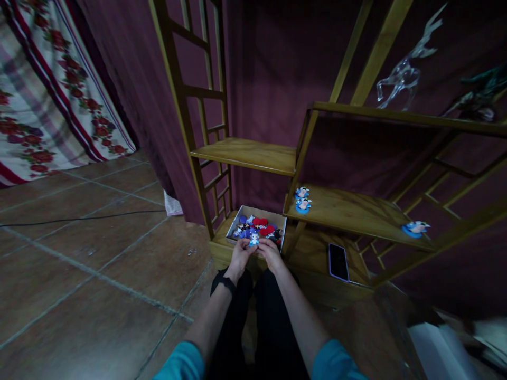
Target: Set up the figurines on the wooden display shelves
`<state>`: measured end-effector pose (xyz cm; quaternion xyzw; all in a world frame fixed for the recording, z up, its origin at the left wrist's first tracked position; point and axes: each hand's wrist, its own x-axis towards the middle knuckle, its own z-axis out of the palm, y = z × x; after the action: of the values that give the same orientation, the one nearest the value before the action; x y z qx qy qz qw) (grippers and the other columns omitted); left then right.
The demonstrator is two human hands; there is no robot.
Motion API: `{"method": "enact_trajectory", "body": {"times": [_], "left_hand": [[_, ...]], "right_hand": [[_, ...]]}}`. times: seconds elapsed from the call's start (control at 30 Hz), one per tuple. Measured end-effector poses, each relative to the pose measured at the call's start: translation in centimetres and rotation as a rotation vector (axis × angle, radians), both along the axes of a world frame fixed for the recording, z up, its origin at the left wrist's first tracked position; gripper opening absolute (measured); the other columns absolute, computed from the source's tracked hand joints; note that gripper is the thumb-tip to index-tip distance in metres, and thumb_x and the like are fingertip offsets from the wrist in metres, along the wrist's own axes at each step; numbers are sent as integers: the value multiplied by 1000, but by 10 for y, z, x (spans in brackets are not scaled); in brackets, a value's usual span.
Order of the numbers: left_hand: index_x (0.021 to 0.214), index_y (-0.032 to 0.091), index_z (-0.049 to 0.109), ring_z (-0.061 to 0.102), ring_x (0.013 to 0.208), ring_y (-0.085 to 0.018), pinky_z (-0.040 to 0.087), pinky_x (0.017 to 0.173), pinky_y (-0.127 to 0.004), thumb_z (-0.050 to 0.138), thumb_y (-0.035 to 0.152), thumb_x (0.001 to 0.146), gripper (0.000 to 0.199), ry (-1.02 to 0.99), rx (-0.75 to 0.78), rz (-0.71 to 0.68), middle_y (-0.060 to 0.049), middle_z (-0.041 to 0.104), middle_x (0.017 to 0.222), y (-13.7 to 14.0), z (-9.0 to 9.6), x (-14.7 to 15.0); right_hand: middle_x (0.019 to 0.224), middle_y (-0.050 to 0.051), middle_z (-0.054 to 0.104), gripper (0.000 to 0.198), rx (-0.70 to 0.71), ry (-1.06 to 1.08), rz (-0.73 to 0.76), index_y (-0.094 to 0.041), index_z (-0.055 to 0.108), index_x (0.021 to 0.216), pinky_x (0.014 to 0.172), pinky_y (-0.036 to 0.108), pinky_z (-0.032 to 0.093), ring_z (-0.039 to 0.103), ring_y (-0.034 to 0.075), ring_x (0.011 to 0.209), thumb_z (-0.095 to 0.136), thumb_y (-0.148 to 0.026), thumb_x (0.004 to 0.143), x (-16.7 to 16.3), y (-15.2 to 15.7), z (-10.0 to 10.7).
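A small white and blue figurine (254,239) is pinched between the fingertips of both hands, just over the near edge of an open box. My left hand (240,254) grips it from the left, and a dark band circles that wrist. From the other side my right hand (270,252) closes on the same figurine. Behind it, the white cardboard box (284,230) holds several red, purple and dark figurines, some hidden behind my hands. Two blue-based figurines (303,205) stand at the left end of the middle shelf, and one similar figurine (415,228) is at its right end.
The wooden shelf unit (245,154) stands ahead, against a purple curtain (261,68). A phone (338,262) lies on the low shelf at right. A clear deer ornament (402,76) stands on the upper right shelf. A cable (99,217) crosses the tiled floor at left.
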<state>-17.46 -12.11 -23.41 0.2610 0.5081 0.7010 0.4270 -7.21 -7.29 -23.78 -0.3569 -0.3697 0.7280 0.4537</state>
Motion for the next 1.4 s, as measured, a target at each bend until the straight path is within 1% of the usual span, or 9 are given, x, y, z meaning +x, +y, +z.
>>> {"method": "enact_trajectory", "body": {"times": [0.37, 0.53, 0.8, 1.03, 1.4], "left_hand": [[77, 17, 54, 55, 61, -12, 43, 66, -28, 83, 31, 44, 46, 15, -1, 11, 2, 59, 67, -1, 3, 1], [78, 17, 54, 55, 61, -12, 43, 64, -27, 82, 30, 45, 45, 14, 0, 4, 3, 59, 68, -2, 2, 1], [79, 17, 55, 55, 61, -11, 43, 65, -27, 83, 31, 42, 48, 13, -14, -5, 2, 60, 68, -1, 0, 0], [79, 17, 55, 57, 65, -13, 44, 68, -29, 83, 29, 42, 48, 2, -23, 4, 1, 60, 69, -1, -1, 0], [77, 17, 55, 55, 63, -12, 42, 68, -29, 83, 29, 44, 45, 10, -7, 4, 2, 58, 69, 0, -1, 0]], "right_hand": [[74, 1, 67, 25, 2, 10, 7, -18, 64, 74, 77, 36, 52, 65, 19, 77, 75, -30, 55, 1, -3, 4], [73, 1, 67, 24, -1, 29, 13, -18, 64, 73, 76, 36, 52, 64, 18, 74, 75, -29, 55, 0, -3, 5], [75, 2, 68, 23, 10, 8, 11, -18, 64, 72, 75, 35, 52, 65, 19, 77, 74, -27, 55, 1, -2, 4], [75, 1, 67, 21, 13, 0, 25, -19, 63, 73, 77, 35, 51, 64, 18, 77, 73, -27, 56, 2, 0, 1], [74, 1, 67, 23, 1, 0, 30, -18, 63, 73, 77, 36, 52, 64, 19, 77, 74, -28, 55, 2, -2, 4]]}}
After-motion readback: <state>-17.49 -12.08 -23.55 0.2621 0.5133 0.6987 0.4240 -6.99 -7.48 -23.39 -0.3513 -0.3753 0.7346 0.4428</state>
